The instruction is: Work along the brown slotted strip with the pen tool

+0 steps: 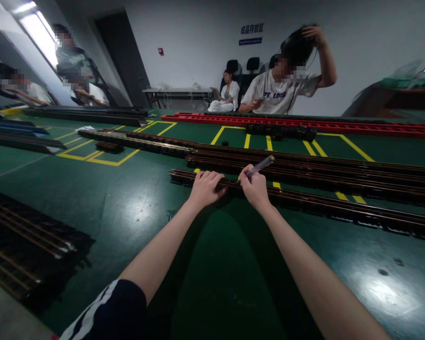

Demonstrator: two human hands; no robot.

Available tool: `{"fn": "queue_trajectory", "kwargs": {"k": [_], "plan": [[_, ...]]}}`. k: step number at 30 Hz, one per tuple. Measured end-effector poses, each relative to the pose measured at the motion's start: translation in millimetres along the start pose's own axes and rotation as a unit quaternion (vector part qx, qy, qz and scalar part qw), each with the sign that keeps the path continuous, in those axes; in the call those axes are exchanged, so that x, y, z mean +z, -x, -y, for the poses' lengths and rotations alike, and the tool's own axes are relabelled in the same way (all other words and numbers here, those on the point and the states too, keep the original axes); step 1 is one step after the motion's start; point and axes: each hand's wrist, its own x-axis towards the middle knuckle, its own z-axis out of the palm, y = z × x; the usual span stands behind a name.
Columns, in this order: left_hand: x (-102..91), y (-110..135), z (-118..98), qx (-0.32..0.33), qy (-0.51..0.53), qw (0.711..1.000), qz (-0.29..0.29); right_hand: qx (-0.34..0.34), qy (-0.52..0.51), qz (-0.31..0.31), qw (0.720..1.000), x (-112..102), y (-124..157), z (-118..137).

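A long dark strip with shiny rails [304, 200] lies across the green table in front of me. Near its left end, my left hand [207, 185] grips the strip from above, fingers curled over the far edge. My right hand [254, 185] is closed round a pen-shaped tool [263, 165] with a translucent purplish handle. The tool leans, its upper end up and to the right. Its lower end points down at the strip between my hands; whether the tip touches cannot be made out.
More dark strips [340, 172] lie just beyond, and a bundle of them [24, 236] sits at left. Red ladder-like strips [375, 127] run along the far side. Yellow tape [118, 164] marks the green table [138, 203]. Across it sits a person [279, 89], one hand raised; several others are farther back.
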Motion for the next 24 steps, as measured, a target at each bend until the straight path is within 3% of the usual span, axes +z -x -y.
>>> {"fn": "queue_trajectory", "kwargs": {"k": [24], "plan": [[-1.3,-0.4,-4.7,0.007,0.036,0.999,-0.014,0.007,-0.030,-0.018,0.999,-3.9,-0.6,3.8]]}}
